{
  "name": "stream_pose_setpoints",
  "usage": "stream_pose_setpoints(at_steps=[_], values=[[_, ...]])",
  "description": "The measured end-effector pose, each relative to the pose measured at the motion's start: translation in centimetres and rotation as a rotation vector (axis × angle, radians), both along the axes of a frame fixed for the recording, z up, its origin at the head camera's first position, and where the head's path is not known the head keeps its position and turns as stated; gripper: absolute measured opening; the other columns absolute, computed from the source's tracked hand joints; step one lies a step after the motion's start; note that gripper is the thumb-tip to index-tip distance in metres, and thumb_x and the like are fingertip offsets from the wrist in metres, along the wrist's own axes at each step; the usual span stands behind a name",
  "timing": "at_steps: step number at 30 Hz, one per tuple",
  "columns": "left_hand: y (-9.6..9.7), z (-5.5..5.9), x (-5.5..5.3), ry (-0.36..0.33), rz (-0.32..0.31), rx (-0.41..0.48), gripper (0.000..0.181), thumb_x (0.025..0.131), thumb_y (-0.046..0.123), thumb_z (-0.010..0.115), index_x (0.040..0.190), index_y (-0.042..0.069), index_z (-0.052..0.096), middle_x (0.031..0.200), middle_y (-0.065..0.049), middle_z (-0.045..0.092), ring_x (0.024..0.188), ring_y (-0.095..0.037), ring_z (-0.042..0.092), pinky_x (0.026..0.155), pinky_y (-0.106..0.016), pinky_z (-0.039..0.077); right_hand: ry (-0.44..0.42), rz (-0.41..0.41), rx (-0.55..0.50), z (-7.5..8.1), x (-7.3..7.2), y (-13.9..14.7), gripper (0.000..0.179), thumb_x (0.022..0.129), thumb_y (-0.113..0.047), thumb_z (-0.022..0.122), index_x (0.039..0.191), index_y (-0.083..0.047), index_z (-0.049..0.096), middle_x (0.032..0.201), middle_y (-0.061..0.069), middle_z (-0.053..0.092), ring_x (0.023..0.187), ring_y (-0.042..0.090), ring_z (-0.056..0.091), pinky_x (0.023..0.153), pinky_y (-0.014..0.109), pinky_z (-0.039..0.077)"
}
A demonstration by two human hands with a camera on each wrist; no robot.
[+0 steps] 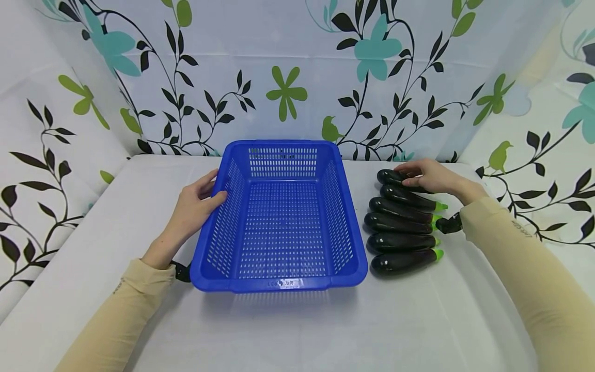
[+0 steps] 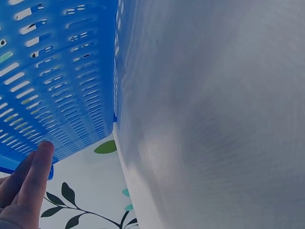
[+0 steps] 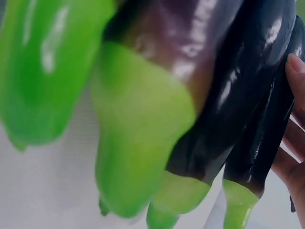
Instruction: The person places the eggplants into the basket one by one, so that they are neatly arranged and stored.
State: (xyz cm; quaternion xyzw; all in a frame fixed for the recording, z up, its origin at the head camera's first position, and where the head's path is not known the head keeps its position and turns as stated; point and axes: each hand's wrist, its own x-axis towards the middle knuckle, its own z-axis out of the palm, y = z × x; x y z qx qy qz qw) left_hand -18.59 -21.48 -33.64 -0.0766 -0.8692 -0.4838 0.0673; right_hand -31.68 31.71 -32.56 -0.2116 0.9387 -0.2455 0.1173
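Observation:
A blue plastic basket (image 1: pixel 283 227) with slotted sides stands in the middle of the table, with nothing inside. My left hand (image 1: pixel 192 209) grips its left rim, thumb over the edge; in the left wrist view the fingers (image 2: pixel 40 167) lie along the outer wall. Several dark, glossy eggplants (image 1: pixel 403 262) with green stem ends lie in a column right of the basket. At the far end of that column, my right hand (image 1: pixel 429 178) holds the farthest eggplant (image 1: pixel 388 176) between thumb and fingers. The right wrist view shows the stem ends (image 3: pixel 143 138) close up, beside that hand's thumb.
White cloth covers the table (image 1: pixel 297 336). Behind it hangs a curtain (image 1: pixel 288 41) printed with leaves and flowers, and similar cloth flanks both sides. A black strap end (image 1: pixel 450 223) at the right wrist hangs near the eggplants' stems.

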Motion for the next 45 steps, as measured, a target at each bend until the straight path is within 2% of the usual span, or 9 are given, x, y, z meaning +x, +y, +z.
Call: stream_pose_setpoints(at_steps=[7,16,25,34,45], values=[[0.1,0.0,0.0,0.008,0.002,-0.002,0.064,0.101,0.017,0.055,0.155,-0.002,0.027,0.142,-0.032,0.05,0.13,-0.049,0.05,0.103,-0.061,0.043,0.016,-0.006,0.006,0.1,-0.3,-0.4,0.043,0.098,-0.003,0.058,0.139,0.004,0.053,0.134,0.029,0.057,0.128,0.047,0.05,0.106,0.064,0.037],[0.0,-0.1,-0.1,0.011,0.003,-0.003,0.064,0.101,0.018,0.055,0.156,-0.001,0.027,0.142,-0.031,0.05,0.13,-0.049,0.05,0.102,-0.061,0.044,0.036,-0.018,0.031,0.4,-0.7,-0.7,0.043,0.098,-0.007,0.06,0.139,0.005,0.052,0.133,0.032,0.056,0.126,0.05,0.05,0.104,0.065,0.038],[-0.1,-0.1,0.0,0.006,0.002,-0.001,0.065,0.101,0.018,0.055,0.156,-0.001,0.026,0.143,-0.031,0.049,0.13,-0.049,0.05,0.102,-0.06,0.044,0.057,-0.032,0.052,0.1,-1.1,-0.9,0.044,0.098,-0.007,0.059,0.14,0.004,0.051,0.132,0.033,0.056,0.125,0.05,0.051,0.104,0.064,0.039],[-0.2,-0.3,-0.1,0.019,0.009,-0.009,0.063,0.101,0.018,0.055,0.155,-0.002,0.028,0.142,-0.031,0.051,0.13,-0.048,0.051,0.101,-0.06,0.045,0.075,-0.052,0.056,0.4,-1.0,-1.1,0.044,0.099,-0.007,0.058,0.14,0.004,0.05,0.133,0.034,0.054,0.126,0.051,0.05,0.105,0.065,0.038],[-0.1,-0.3,0.0,0.008,0.006,-0.009,0.064,0.101,0.019,0.054,0.156,-0.001,0.027,0.143,-0.032,0.05,0.129,-0.049,0.051,0.101,-0.06,0.045,0.106,-0.027,0.051,0.5,-1.3,-1.0,0.042,0.099,-0.006,0.058,0.138,0.004,0.052,0.13,0.033,0.057,0.123,0.05,0.053,0.103,0.064,0.04]])
